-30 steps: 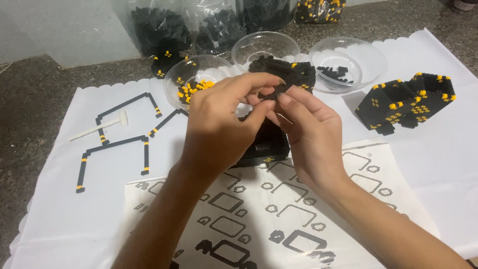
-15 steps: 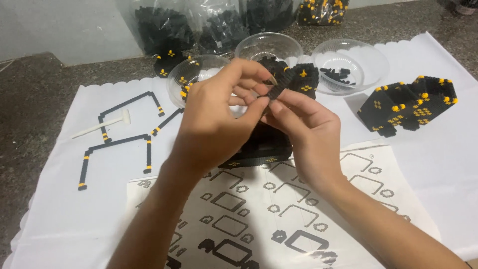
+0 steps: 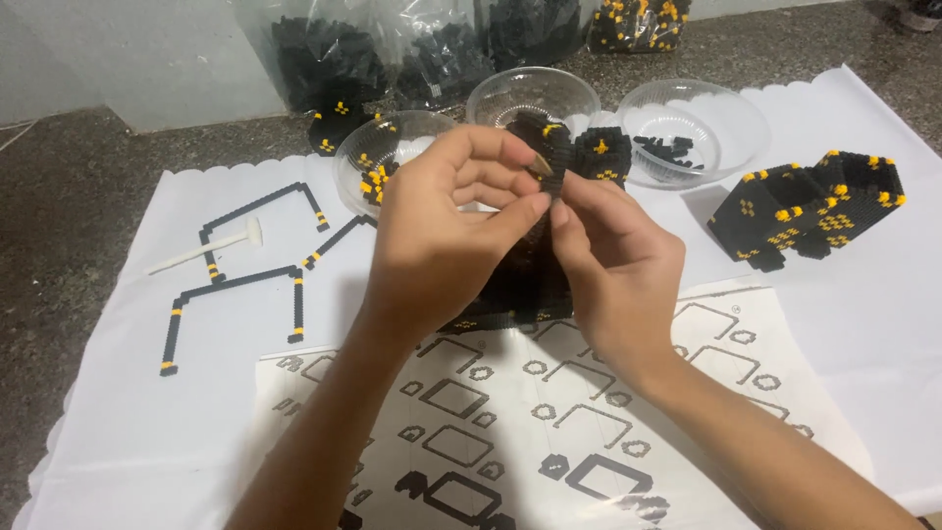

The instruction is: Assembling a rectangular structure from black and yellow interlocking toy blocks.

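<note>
Nearest to us lies a printed instruction sheet (image 3: 549, 432) with grey outline shapes, resting on the white cloth (image 3: 118, 432) that covers the dark stone bench (image 3: 59, 196). Just above it our left hand (image 3: 442, 236) and right hand (image 3: 613, 265) meet fingertip to fingertip, both pinching the top of a black and yellow brick model (image 3: 564, 157) that stands upright on the cloth between them (its lower part is mostly hidden behind our palms). To the left on the cloth we see thin black strips (image 3: 235, 285) with yellow tips laid out in angular frames, and beside them a small white tool (image 3: 206, 247). To the right, well apart from our hands, sits a finished black and yellow hexagonal piece (image 3: 805, 211). Behind the model stand three clear plastic bowls: the left bowl (image 3: 383, 157) holds yellow and black bits, the middle bowl (image 3: 530, 93) is partly hidden by the model, and the right bowl (image 3: 692, 128) holds a few black bits. Farthest back, clear bags of black pieces (image 3: 392, 54) lean at the bench's rear edge.
</note>
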